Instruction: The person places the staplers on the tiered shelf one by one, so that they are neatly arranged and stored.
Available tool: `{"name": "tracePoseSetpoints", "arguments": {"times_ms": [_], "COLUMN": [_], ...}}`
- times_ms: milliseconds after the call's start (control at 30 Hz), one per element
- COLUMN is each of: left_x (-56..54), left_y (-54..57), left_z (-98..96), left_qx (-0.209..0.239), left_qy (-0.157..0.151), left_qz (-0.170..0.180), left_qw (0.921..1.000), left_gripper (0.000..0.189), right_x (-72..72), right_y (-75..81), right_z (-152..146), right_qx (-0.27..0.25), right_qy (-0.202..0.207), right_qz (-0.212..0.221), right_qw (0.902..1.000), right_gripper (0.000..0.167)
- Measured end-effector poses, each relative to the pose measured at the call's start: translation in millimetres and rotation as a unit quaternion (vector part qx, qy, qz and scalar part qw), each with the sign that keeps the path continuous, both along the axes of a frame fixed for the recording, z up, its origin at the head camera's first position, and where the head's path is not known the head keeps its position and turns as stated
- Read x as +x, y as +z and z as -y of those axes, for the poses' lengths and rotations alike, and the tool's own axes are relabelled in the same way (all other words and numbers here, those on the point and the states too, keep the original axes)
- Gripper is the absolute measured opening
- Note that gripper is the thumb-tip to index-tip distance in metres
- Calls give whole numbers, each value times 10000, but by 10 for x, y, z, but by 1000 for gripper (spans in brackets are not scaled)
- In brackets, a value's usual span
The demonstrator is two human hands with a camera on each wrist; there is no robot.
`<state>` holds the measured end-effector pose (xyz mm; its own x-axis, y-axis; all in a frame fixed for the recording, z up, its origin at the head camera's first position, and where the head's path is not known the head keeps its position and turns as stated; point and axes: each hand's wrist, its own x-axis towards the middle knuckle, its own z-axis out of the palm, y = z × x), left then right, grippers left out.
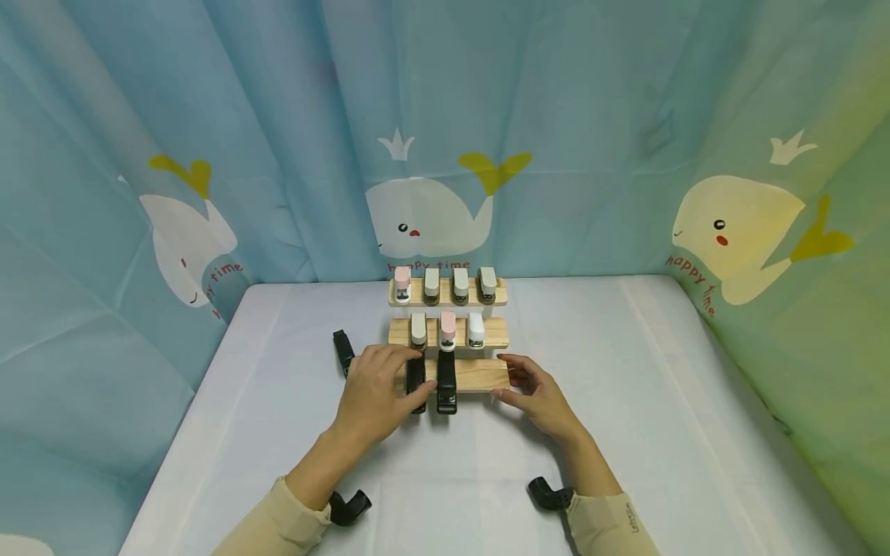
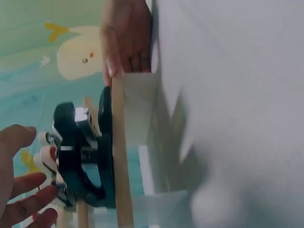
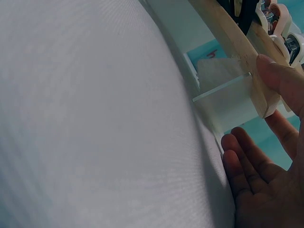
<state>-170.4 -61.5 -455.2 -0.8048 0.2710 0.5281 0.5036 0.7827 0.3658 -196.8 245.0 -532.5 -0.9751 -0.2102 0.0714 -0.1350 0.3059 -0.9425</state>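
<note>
A three-step wooden display rack stands on clear supports, with two black staplers lying on its lowest board. My left hand hovers over these staplers, its thumb and fingers spread apart; in the left wrist view the fingers hold nothing. At the right end of the lowest board is my right hand. Its thumb presses the board's front edge while the index finger reaches behind the end, gripping it. The other fingers of that hand rest near the tabletop.
Small staplers in pink, white and grey stand on the middle board and the top board. Another black stapler lies on the white table, left of the rack. A whale-print curtain hangs behind.
</note>
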Motion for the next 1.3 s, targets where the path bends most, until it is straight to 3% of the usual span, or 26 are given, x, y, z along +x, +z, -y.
{"name": "tracePoseSetpoints", "arguments": {"times_ms": [267, 833, 1000, 1167, 1300], "left_x": [-64, -299, -376, -443, -505], "left_y": [4, -69, -137, -219, -319], "left_z": [207, 697, 801, 901, 991], "left_qx": [430, 914, 888, 828, 873], "left_qy": [53, 704, 878, 1048, 1109], "left_qz": [71, 587, 1086, 1856, 2263], "left_qw": [9990, 9916, 9862, 9735, 9638], "left_gripper": [39, 51, 59, 69, 78], "right_x": [5, -2, 1, -7, -8], "right_y": [5, -6, -16, -28, -24], "right_z": [2, 5, -1, -2, 3], "right_qx": [-25, 48, 34, 85, 126], "right_qy": [34, -1, 15, 0, -23], "right_qz": [-66, -39, -76, -132, -135], "right_qw": [10000, 10000, 10000, 9999, 9998], "right_gripper": [64, 64, 63, 62, 63]}}
